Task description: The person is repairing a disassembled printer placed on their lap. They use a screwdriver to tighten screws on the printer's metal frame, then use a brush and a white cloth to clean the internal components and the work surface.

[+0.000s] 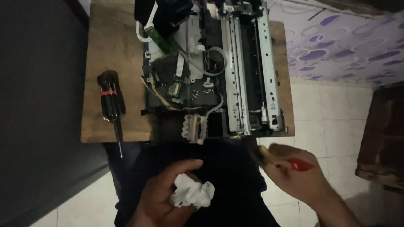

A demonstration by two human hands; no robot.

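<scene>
My left hand closed round crumpled white tissue, lower centre. My right hand grips red-handled tool, lower right. Opened printer on wooden table, upper centre. Risk: dim light, loose screws among exposed cables; tissue may snag. Screwdriver overhangs table edge, could roll off.

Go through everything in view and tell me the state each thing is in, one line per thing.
Printer: cover off, metal frame, cables and circuit boards exposed, sitting on the wooden table.
Black screwdriver: lying flat on the table, tip overhanging the near edge, untouched.
White tissue: crumpled, gripped in the left hand.
Red-handled tool: gripped in the right hand, blurred, off the table.
</scene>
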